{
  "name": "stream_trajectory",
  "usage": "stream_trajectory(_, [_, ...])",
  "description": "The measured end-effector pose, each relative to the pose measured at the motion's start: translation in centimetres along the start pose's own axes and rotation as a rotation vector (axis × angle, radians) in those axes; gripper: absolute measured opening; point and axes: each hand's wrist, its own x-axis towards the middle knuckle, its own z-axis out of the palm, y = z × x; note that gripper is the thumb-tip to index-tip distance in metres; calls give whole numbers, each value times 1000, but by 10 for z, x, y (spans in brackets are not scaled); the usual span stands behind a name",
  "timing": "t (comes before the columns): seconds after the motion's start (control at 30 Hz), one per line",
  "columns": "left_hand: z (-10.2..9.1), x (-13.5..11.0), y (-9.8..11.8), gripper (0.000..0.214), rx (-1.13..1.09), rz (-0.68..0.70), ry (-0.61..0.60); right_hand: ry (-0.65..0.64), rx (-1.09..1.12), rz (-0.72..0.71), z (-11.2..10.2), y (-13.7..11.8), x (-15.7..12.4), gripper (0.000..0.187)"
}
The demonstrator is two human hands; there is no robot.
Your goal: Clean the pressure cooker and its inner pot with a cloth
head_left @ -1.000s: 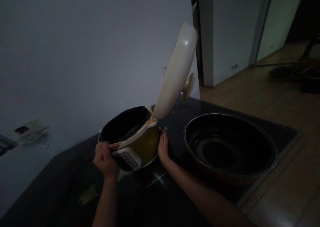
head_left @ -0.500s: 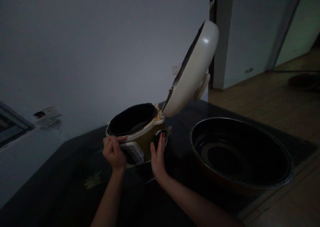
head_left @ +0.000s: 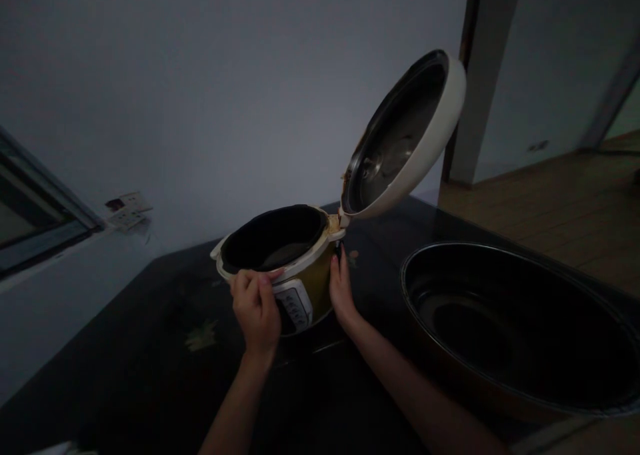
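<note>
In a dim room, before a pale wall, the cooker sits on a dark tabletop, just off my view's centre toward 7 o'clock, its lid standing open at about its 2 o'clock. My left hand is curled tight on its front edge at 7, and my right hand lies straight-fingered along its flank at 4. The lid's underside has just swung round toward me, so I judge the cooker is being turned, well apart from the large pan beyond 3 o'clock.
</note>
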Motion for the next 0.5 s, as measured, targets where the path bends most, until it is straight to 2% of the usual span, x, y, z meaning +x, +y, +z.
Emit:
stream_trajectory(0.33, [0, -9, 33, 31, 122, 30, -71, 38, 72, 64, -4, 0, 15, 66])
stream_trajectory(0.5, [1, -12, 40, 27, 150, 37, -93, 23, 90, 69, -10, -1, 17, 63])
